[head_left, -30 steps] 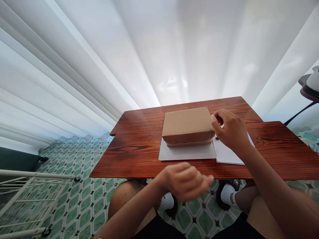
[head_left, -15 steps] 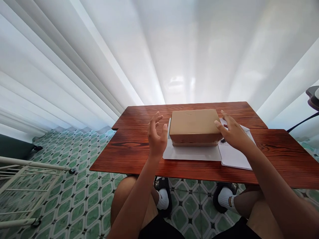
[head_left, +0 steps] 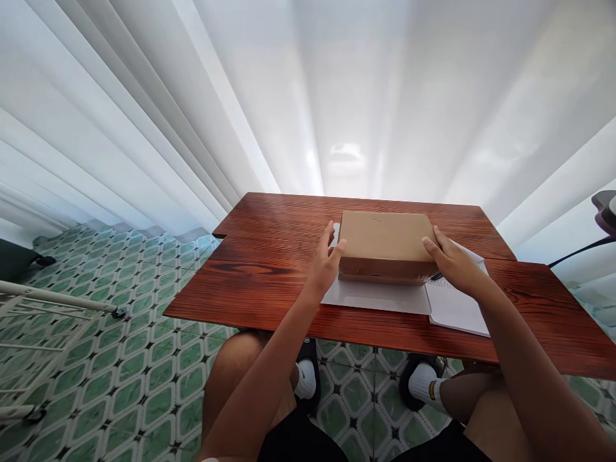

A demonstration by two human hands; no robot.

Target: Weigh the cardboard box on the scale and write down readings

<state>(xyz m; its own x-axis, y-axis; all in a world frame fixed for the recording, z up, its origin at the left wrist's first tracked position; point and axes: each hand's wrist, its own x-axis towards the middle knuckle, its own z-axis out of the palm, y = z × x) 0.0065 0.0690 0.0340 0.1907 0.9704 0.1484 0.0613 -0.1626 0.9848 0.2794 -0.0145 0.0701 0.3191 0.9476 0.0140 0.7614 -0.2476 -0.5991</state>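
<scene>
A brown cardboard box (head_left: 387, 237) rests on a white, flat, tray-like sheet (head_left: 375, 298) on the table. My left hand (head_left: 325, 260) is against the box's left side, its thumb at the front left corner and the fingers reaching back along the side. On the opposite side, my right hand (head_left: 455, 263) presses the right end, with the thumb on the top edge near the front corner. The box is held between both hands. Beside it, partly under my right hand and forearm, lies white paper (head_left: 455, 305) with some writing and a dark object mostly hidden.
The reddish-brown wooden table (head_left: 250, 269) has a stepped outline. White curtains (head_left: 346, 96) hang behind it. A white metal rack (head_left: 52, 301) stands on the green tiled floor (head_left: 158, 359) at left. A dark object with a cable (head_left: 582, 250) is at the right edge.
Both hands have closed in on the box, the left moving right to its side and the right settling on its right end. The camera view has shifted slightly.
</scene>
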